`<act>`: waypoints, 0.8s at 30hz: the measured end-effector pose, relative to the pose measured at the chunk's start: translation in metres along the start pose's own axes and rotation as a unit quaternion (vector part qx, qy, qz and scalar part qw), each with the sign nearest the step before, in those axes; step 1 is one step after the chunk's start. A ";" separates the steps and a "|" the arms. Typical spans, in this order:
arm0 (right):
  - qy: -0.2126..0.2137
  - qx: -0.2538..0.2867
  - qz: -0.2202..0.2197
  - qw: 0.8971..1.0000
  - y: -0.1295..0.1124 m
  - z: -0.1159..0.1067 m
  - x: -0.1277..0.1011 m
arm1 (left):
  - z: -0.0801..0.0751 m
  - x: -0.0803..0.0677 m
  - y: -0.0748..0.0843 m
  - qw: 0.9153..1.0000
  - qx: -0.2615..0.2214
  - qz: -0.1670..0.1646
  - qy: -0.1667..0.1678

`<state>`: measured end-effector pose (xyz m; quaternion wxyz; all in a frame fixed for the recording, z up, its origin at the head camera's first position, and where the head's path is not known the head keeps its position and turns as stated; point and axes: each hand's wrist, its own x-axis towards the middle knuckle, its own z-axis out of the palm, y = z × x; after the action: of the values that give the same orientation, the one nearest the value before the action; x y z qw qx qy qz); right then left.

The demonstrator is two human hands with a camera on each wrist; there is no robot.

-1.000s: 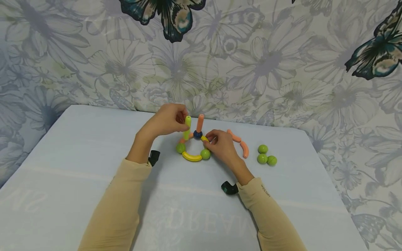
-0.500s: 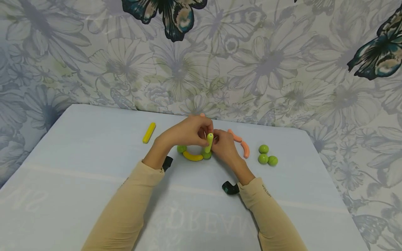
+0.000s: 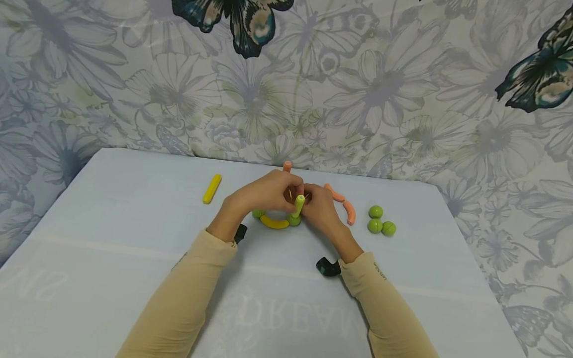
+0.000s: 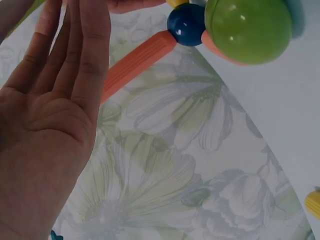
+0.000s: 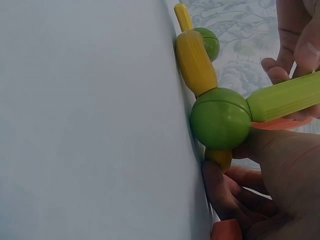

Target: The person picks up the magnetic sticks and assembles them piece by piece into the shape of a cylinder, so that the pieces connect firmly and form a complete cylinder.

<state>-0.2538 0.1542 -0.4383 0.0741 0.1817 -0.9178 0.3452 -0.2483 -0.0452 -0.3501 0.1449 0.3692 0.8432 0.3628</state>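
In the head view, my left hand [image 3: 268, 191] pinches a lime-green straight rod [image 3: 299, 207]. The rod stands upright with its lower end at a green ball [image 3: 294, 220]; in the right wrist view that end meets the ball's side. My right hand [image 3: 321, 206] holds a short yellow piece [image 5: 219, 159] joined to the same ball. From this ball a curved yellow piece [image 3: 274, 223] runs left to another green ball [image 3: 257, 213]. Behind my left hand rises an orange rod [image 3: 287, 166], joined to a dark blue ball [image 4: 186, 24]. My hands hide much of the ring.
On the white table [image 3: 268, 308], a yellow rod [image 3: 212, 189] lies at the left. Two curved orange pieces [image 3: 349, 213] lie right of my right hand, with several loose green balls [image 3: 375, 226] farther right. A patterned wall covering [image 3: 385, 89] rises behind the table.
My left hand has moved right and slightly down, bringing the lime-green rod across to the right green ball. The yellow rod at left has come into view. My right hand barely moved.
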 end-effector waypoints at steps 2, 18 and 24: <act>-0.002 0.000 0.003 1.000 -0.001 0.000 0.000 | -0.003 -0.002 -0.001 1.000 0.000 -0.006 -0.001; -0.020 0.011 0.056 0.998 -0.003 0.002 -0.001 | -0.058 -0.049 -0.050 0.985 0.000 -0.167 0.052; -0.018 0.009 0.054 0.998 -0.004 0.002 -0.001 | -0.073 -0.075 -0.072 0.956 0.020 -0.268 0.115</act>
<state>-0.2516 0.1505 -0.4380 0.0371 0.1385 -0.9242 0.3539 -0.2713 -0.1701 -0.3524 0.1310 0.0884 0.9294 0.3335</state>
